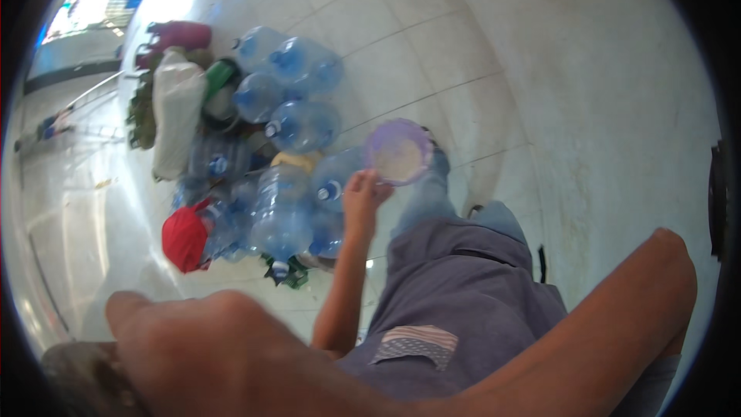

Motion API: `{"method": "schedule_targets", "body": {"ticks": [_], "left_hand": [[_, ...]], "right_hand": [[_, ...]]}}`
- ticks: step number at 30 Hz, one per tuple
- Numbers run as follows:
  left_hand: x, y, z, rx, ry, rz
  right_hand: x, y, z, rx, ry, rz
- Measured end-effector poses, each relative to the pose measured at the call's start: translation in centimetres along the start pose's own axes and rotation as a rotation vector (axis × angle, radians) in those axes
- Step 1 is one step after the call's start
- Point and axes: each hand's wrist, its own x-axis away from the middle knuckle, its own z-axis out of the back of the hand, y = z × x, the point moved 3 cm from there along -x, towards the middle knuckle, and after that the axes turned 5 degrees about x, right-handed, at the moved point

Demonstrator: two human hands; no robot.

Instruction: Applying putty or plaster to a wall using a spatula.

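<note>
My left hand [364,190] is closed on the near edge of a round, purple-rimmed piece [397,152] with a pale, see-through middle. Whether it is a shallow bowl or a lid I cannot tell. It is held up in front of my legs, just right of a heap of large, clear bluish water bottles [305,125] with blue caps. One more bottle [282,205] lies to the left of my left wrist. My right arm bends across my body from the right. What looks like my right hand [204,328] is blurred and close at the lower left, its fingers unclear.
A red cap [185,238] lies at the heap's near left. A white sack [177,108], a dark pink bundle [181,35] and something green [220,77] lie along its far left side. Pale floor tiles [409,46] stretch beyond. A wall [610,108] is at the right.
</note>
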Motion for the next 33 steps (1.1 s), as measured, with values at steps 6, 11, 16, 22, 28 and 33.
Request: {"method": "schedule_targets", "body": {"ticks": [6, 11, 16, 22, 28, 33], "left_hand": [[-9.5, 11.3, 0.8, 0.051, 0.072, -0.076], [-16.8, 16.1, -2.7, 0.173, 0.106, -0.082], [-23.5, 19.9, -10.7, 0.316, 0.000, -0.029], [-25.7, 28.1, -9.2, 0.577, 0.349, -0.481], [-31.7, 30.2, -8.7, 0.465, 0.433, -0.184], [-38.7, 35.9, -7.3, 0.542, 0.466, -0.172]], "right_hand": [[-7.0, -6.6, 2.1, 0.138, 0.156, -0.092], [-13.8, -14.1, 1.6, 0.181, -0.006, 0.032], [-19.4, -22.5, 3.2, 0.365, -0.017, 0.156], [-33.6, -22.8, 6.6, -0.270, -0.333, -0.042], [-46.7, -24.3, 11.5, -0.436, -0.149, -0.027], [-57.4, -28.3, 13.0, -0.445, -0.084, 0.042]]}}
